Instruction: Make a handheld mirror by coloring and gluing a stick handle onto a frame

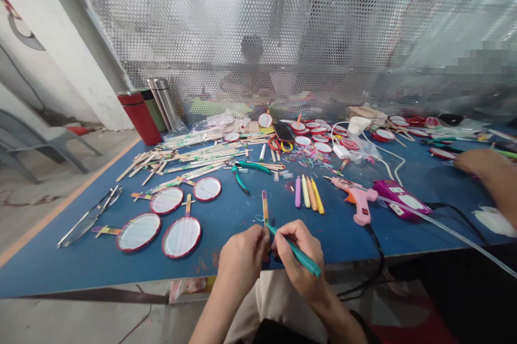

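My left hand (242,257) pinches a wooden craft stick (264,209) striped in several colours, which stands almost upright above the table's front edge. My right hand (299,260) grips a teal marker (299,255), and its tip meets the stick's lower end, just above my left fingers. Laid out to the left of my hands are round paddles with red rims and white faces, such as one (181,237) nearest to me. Several coloured markers (309,196) lie just beyond my hands.
A pink hot glue gun (355,201) and a magenta device (399,198) sit on the blue table (52,258) to the right. Green-handled pliers (246,169), craft sticks and scissors (91,215) lie about. A co-worker's hand (480,163) is at right, before a perforated metal screen (202,26).
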`<control>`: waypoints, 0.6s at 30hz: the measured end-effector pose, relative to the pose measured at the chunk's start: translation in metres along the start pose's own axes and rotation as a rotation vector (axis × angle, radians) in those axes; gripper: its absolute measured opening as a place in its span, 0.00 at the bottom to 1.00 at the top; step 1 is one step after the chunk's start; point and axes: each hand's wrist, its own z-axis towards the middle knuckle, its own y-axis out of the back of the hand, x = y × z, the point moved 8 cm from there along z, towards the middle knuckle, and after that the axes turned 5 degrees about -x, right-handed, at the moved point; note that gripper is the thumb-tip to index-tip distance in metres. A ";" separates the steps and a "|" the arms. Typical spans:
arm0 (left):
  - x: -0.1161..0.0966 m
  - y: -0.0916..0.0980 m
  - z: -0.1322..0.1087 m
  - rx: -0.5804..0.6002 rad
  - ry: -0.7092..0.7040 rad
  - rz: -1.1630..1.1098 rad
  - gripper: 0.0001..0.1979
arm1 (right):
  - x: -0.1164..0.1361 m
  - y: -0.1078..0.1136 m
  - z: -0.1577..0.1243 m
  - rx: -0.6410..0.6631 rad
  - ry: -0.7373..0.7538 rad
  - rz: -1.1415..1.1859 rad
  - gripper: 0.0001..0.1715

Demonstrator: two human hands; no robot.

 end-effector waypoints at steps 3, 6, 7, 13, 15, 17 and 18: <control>0.000 0.000 0.001 0.002 0.004 -0.005 0.13 | -0.001 0.003 0.000 -0.032 0.000 -0.040 0.07; 0.001 0.000 0.001 0.005 0.016 -0.004 0.13 | 0.000 0.005 0.000 -0.069 -0.003 -0.058 0.06; 0.001 0.000 0.001 0.005 0.016 -0.008 0.13 | 0.001 0.006 0.000 -0.082 0.003 -0.053 0.06; 0.001 0.001 0.000 -0.002 0.009 -0.001 0.13 | 0.004 0.007 0.000 -0.104 0.006 -0.041 0.06; 0.001 0.001 0.000 -0.004 0.008 -0.006 0.14 | 0.002 0.006 0.000 -0.081 0.001 -0.039 0.06; 0.001 0.000 0.001 -0.003 0.001 -0.020 0.13 | 0.000 0.004 0.000 -0.052 -0.007 -0.025 0.07; 0.001 0.000 0.001 -0.002 0.000 -0.023 0.13 | -0.001 0.004 0.000 -0.047 -0.014 -0.017 0.07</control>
